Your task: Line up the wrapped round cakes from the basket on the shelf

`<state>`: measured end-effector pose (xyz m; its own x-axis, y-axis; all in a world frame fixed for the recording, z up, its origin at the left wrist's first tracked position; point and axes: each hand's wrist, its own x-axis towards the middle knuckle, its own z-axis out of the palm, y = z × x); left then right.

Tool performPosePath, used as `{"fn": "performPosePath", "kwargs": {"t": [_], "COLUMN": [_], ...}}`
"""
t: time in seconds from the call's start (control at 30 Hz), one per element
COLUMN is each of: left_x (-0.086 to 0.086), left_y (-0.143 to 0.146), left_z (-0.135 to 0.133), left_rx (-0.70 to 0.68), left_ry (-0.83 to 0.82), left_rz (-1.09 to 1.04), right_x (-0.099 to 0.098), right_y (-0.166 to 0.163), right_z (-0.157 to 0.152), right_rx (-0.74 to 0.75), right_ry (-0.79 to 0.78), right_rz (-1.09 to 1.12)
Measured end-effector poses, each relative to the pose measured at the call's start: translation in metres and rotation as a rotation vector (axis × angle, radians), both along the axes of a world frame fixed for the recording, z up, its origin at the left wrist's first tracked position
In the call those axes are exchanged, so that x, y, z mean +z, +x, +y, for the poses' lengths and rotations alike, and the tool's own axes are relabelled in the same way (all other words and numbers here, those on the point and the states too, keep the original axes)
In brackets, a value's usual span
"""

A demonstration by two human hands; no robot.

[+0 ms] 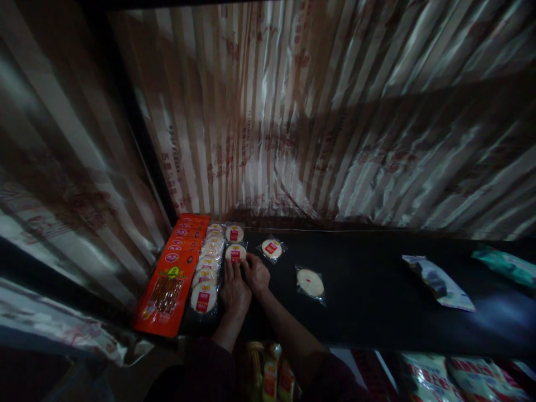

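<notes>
On a dark shelf (368, 301) my left hand (233, 290) and my right hand (256, 273) rest close together, fingertips touching a round white cake in clear wrap with a red label (235, 253). My left hand lies flat with fingers stretched forward. My right hand's fingers curl at the packet's edge. Just left of my hands runs an overlapping row of the same round cakes (206, 273). Another sits behind (234, 233). Two single packets lie to the right, one labelled (272, 248) and one plain side up (310, 282).
Orange-red snack packs (170, 285) are stacked overlapping at the shelf's left end. A pale bag (438, 282) and a green bag (505, 265) lie at the right. Striped printed paper (318, 123) covers the back and side walls. More packets fill a lower shelf (439, 379).
</notes>
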<state>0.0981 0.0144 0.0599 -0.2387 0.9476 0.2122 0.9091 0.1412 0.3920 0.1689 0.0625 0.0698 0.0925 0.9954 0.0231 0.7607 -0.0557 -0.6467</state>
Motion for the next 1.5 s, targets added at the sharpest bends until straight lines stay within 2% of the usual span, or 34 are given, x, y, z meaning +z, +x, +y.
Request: {"fn": "performPosePath", "kwargs": {"t": [0.2,0.6,0.8,0.97,1.5], "left_x": [-0.006,-0.004,-0.006,-0.006,-0.002], "left_y": [0.001,0.001,-0.001,-0.004,-0.002], "left_z": [0.008,0.016,0.021,0.022,0.021], "left_rx": [-0.019,-0.072,-0.093,-0.104,-0.102], "left_ry": [0.028,0.035,0.044,0.041,-0.011], "left_rz": [0.033,0.121,0.144,0.166,0.163], "right_x": [0.001,0.003,0.001,0.001,-0.009], "right_y": [-0.001,-0.002,-0.003,-0.004,-0.003], "right_z": [0.009,0.022,0.027,0.027,0.026], "right_rx": [-0.012,-0.004,-0.05,-0.082,-0.052], "right_ry": [-0.019,0.007,-0.012,-0.008,0.142], "right_rz": [0.02,0.023,0.129,0.134,0.125]}}
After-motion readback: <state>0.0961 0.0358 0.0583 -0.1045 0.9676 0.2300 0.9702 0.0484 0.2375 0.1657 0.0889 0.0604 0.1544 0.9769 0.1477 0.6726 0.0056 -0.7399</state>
